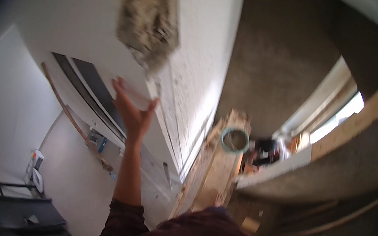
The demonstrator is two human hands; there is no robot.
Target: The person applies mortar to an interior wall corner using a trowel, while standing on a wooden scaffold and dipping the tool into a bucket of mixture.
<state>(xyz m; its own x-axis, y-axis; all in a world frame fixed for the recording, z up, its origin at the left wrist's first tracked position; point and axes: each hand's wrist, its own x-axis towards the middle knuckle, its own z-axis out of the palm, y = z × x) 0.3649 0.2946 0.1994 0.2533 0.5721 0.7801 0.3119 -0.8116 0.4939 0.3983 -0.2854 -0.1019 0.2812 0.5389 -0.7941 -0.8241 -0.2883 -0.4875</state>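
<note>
My left hand (pixel 134 114) is raised at the corner of a white wall (pixel 200 45), fingers and thumb spread apart and nothing seen in it. It lies against or close to the white face; I cannot tell if it touches. Just above it, a rough brown patch (pixel 150 18) of bare, broken material runs up the wall's edge. A dark maroon sleeve is pushed up my left forearm. My right hand does not show. Ahead of my body, a round teal-rimmed bucket (pixel 235 140) stands on wooden planks (pixel 215 171), its inside brownish and blurred.
The planks run forward from beneath me beside the white wall. Right of them are a low wall ledge (pixel 274 173) and a cluttered patch with dark objects (pixel 267 151). Below left, a long wooden pole (pixel 69 111) and a dark table-like surface (pixel 20 215) stand over pale floor.
</note>
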